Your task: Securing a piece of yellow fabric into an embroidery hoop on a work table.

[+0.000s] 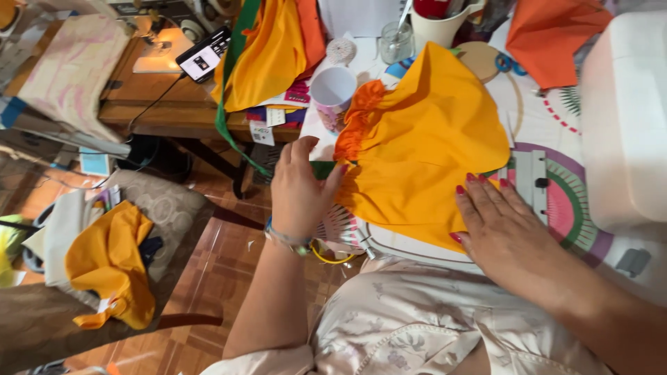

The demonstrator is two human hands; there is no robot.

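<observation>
Head view: left hand (300, 191) and right hand (499, 226) flat on yellow fabric (424, 142), each grip released.

The cloth (424, 139) lies spread on the surface (549, 125), at the centre of the view. The left hand (300, 189) rests at the cloth's 9 o'clock edge, the right hand (504, 226) flat on its 5 o'clock corner. A cup (332, 94) lies tipped at 11 o'clock, touching the cloth. A jar (396, 43) stands at 12 o'clock. The machine (622, 118), perhaps a sewing machine, stands at 3 o'clock.
</observation>
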